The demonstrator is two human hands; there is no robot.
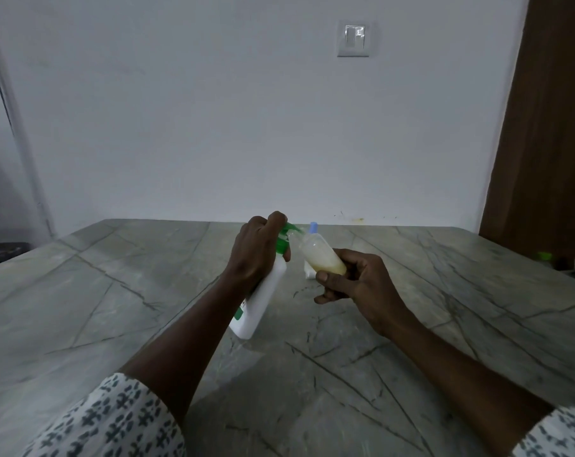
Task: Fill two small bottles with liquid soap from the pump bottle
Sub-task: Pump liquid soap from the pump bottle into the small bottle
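Note:
My left hand (258, 250) grips the neck of a white pump bottle (263, 305) with a green pump head (287, 232); the bottle is tilted, its base low over the table. My right hand (355, 280) holds a small clear bottle (322, 255) tilted with its mouth up against the pump's nozzle; yellowish soap fills its lower part. Behind it stands a second small bottle with a blue cap (313, 227); only its top and a white part of its body show.
The grey marble table (147, 291) stretches out on all sides of my hands. A white wall with a switch (354, 39) stands behind it. A brown door (550, 143) is at the right, with a green-topped item (545, 257) by the table's right edge.

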